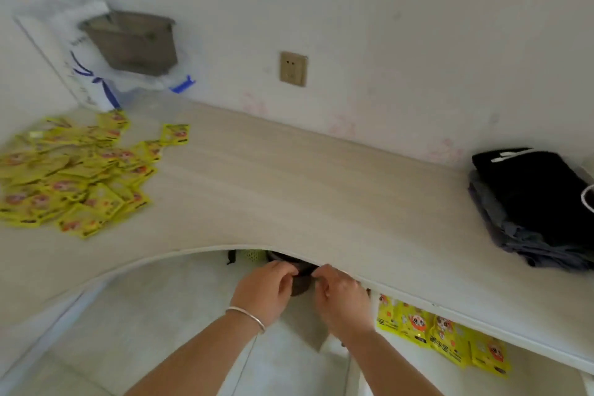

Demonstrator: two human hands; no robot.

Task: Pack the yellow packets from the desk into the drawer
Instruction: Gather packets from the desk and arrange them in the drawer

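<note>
A loose pile of yellow packets (pixel 69 177) lies on the left part of the pale wooden desk (pixel 289 190). More yellow packets (pixel 443 336) stand in a row inside the open white drawer (pixel 405 373) under the desk's right side. My left hand (pixel 266 289), with a silver bangle on its wrist, and my right hand (pixel 340 299) are close together just below the desk's front edge. Both have curled fingers pinching a dark object (pixel 302 283) that is partly hidden under the desk; I cannot tell what it is.
Folded dark clothes (pixel 540 209) lie on the desk's right end. At the back left corner, a grey basket (pixel 135 42) sits on white bags (pixel 93 83). A wall socket (pixel 293 68) is above the desk. Something green (pixel 250 255) shows under the desk.
</note>
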